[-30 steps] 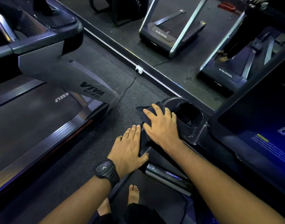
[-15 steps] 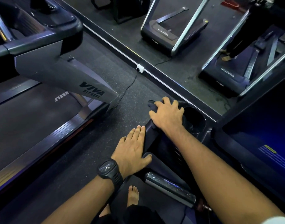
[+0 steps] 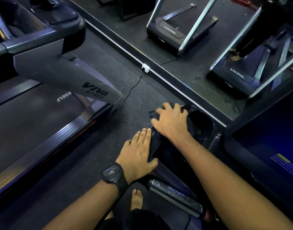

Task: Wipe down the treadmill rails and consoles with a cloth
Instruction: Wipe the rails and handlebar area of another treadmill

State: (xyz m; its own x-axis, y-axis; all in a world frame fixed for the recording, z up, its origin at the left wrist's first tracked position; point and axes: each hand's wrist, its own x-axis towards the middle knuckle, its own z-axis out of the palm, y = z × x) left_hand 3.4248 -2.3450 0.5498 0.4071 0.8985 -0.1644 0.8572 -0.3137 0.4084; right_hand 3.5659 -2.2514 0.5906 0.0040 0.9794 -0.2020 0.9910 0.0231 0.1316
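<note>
We curl our right hand on the cloth, the cup holder just right of our fingers, our left hand flat.

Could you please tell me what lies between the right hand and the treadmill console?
Only the dark cloth, gripped under the right hand against the console beside its cup holder, in the head view.

Since 1 second ago the right hand has slid forward along the console's edge to its front corner, just beside the cup holder. Its fingers, flat then, are now spread and bent down over the cloth, which moved with it and shows less ahead of the fingertips.
</note>
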